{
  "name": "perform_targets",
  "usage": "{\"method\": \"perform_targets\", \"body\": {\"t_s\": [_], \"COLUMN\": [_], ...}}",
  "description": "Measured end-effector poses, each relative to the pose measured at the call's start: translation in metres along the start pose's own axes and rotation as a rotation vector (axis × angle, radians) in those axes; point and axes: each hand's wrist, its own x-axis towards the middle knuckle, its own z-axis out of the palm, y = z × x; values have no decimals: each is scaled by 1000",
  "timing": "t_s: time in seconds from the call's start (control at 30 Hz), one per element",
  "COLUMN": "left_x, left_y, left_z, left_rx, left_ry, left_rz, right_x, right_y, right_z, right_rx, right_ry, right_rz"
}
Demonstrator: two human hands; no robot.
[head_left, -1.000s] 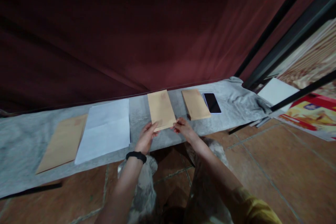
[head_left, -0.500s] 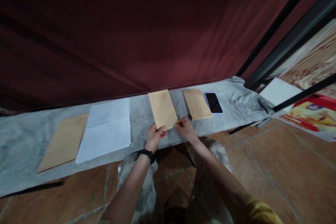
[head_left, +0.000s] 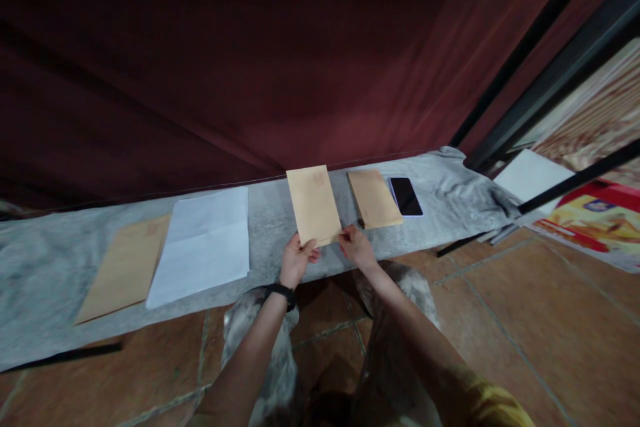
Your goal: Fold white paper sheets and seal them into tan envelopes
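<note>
A tan paper envelope (head_left: 314, 203) with a faint reddish print at its upper right is held in front of me, tilted slightly. My left hand (head_left: 297, 259) grips its lower left corner, thumb on top. My right hand (head_left: 356, 245) pinches the lower right corner. Just right of it lies a stack of similar envelopes (head_left: 375, 199). On the left, white paper sheets (head_left: 203, 247) overlap a tan envelope (head_left: 125, 267) that lies flat. Whether anything is inside the held envelope cannot be seen.
A grey cloth (head_left: 270, 213) covers the long narrow bench. A phone (head_left: 406, 197) with a dark screen lies beside the envelope stack. Behind hangs a dark red curtain (head_left: 300, 67). Black metal bars (head_left: 537, 40) and a red printed box (head_left: 600, 220) stand at the right.
The held envelope has shifted slightly right and its far edge has risen a little. Both hands keep their hold on its near corners.
</note>
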Motion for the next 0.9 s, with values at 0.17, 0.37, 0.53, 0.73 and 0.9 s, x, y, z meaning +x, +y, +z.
{"method": "perform_targets", "body": {"t_s": [0.17,0.37,0.53,0.73,0.9], "left_x": [4,6,3,2,-2], "left_y": [-1,1,5,14,27], "left_z": [3,6,7,8,12], "left_rx": [72,161,247,375,506], "left_ry": [11,35,36,24,53], "left_rz": [-80,-127,-142,-163,-153], "right_x": [-6,-14,-22,-35,-42], "right_y": [-5,-9,-12,-15,-7], "right_z": [-5,-2,1,10,20], "right_rx": [-244,-446,-572,-505,-452], "right_ry": [50,64,114,68,25], "right_rz": [-23,-44,-90,-500,-690]}}
